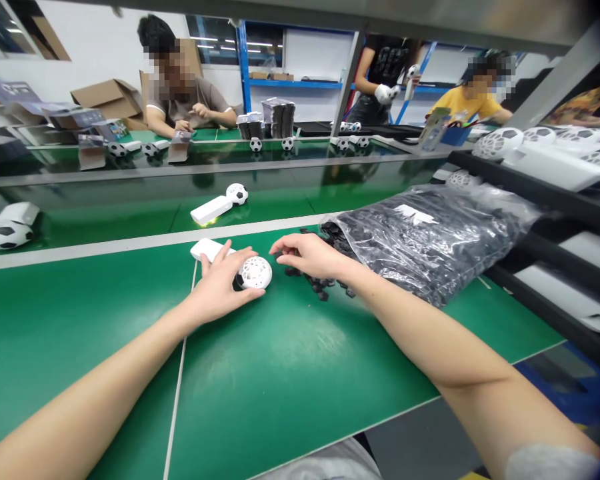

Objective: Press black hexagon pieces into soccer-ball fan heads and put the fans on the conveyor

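My left hand [220,283] is closed around a white handheld fan [256,273] lying on the green work surface, thumb at the near side of its round head. The head is an openwork grille with a football pattern, and the white handle [207,249] points away to the left. Just right of the fan head, my right hand [307,255] hovers with thumb and fingers drawn together. Something dark shows between its fingertips, too small to make out. Beneath and beside it lie loose small black pieces [323,288], spilling from a clear plastic bag [430,233] full of them.
Past a pale rail, another football fan [215,207] lies on the green conveyor, and one more [10,227] is at far left. A black rack [555,280] with white fans stands at right. Several people work across the line, near boxes [107,100].
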Action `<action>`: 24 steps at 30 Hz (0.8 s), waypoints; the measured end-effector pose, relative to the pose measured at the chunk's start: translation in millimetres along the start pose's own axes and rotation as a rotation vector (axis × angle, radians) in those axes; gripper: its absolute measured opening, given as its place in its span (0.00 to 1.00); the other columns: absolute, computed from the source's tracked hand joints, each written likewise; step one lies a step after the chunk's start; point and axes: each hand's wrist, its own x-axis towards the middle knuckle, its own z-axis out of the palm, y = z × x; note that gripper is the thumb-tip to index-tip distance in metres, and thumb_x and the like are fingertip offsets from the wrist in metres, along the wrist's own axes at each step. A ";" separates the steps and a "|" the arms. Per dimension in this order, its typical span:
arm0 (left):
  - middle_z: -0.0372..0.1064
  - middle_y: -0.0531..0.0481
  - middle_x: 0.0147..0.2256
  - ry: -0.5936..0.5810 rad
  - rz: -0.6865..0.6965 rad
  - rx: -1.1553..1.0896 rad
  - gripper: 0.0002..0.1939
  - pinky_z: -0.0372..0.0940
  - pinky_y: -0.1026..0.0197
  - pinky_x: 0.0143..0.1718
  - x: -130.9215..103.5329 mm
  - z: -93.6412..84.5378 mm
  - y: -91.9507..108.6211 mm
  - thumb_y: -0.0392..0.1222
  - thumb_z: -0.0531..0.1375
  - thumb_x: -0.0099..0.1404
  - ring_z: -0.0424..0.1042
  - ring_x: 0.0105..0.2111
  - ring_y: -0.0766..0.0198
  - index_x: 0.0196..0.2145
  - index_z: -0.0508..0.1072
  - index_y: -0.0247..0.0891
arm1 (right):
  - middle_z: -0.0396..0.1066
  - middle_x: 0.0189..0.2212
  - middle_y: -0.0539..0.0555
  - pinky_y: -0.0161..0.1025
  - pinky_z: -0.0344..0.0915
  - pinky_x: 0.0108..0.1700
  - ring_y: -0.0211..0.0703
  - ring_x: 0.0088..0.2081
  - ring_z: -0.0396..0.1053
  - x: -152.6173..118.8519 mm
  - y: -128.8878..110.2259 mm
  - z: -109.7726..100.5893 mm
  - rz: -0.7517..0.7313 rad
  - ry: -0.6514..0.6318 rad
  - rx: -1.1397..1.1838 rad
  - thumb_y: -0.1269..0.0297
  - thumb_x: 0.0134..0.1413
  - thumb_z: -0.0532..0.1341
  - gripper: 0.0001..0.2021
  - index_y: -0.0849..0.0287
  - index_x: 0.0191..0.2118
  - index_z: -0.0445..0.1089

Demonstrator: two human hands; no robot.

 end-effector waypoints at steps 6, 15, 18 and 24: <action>0.53 0.44 0.57 -0.035 -0.007 -0.022 0.33 0.33 0.35 0.55 0.2 -1.1 0.8 0.54 0.58 0.54 0.32 0.61 0.43 0.55 0.56 0.42 | 0.68 0.30 0.50 0.34 0.59 0.36 0.36 0.32 0.64 -7.5 -20.2 0.7 -0.133 -0.057 -0.027 0.70 0.51 0.56 0.05 0.60 0.35 0.65; 0.56 0.47 0.56 0.016 0.016 -0.051 0.33 0.40 0.39 0.56 -0.6 2.7 -2.5 0.54 0.58 0.53 0.35 0.61 0.44 0.54 0.58 0.43 | 0.69 0.36 0.53 0.36 0.60 0.41 0.39 0.38 0.66 -7.5 -27.0 1.8 -0.145 -0.061 -0.072 0.72 0.54 0.54 0.08 0.59 0.38 0.68; 0.56 0.47 0.56 0.015 0.020 -0.054 0.33 0.41 0.39 0.56 -1.0 2.3 -3.5 0.55 0.58 0.53 0.35 0.61 0.44 0.54 0.58 0.42 | 0.69 0.32 0.51 0.35 0.60 0.39 0.37 0.35 0.66 -8.5 -26.8 4.8 -0.137 -0.032 -0.021 0.71 0.52 0.56 0.05 0.59 0.34 0.69; 0.57 0.46 0.56 0.008 0.024 -0.075 0.36 0.44 0.41 0.56 0.1 1.3 -2.2 0.57 0.59 0.52 0.35 0.61 0.44 0.55 0.58 0.40 | 0.66 0.28 0.48 0.33 0.61 0.36 0.35 0.30 0.64 -10.6 -23.8 23.6 -0.123 -0.020 0.181 0.70 0.48 0.60 0.02 0.60 0.31 0.68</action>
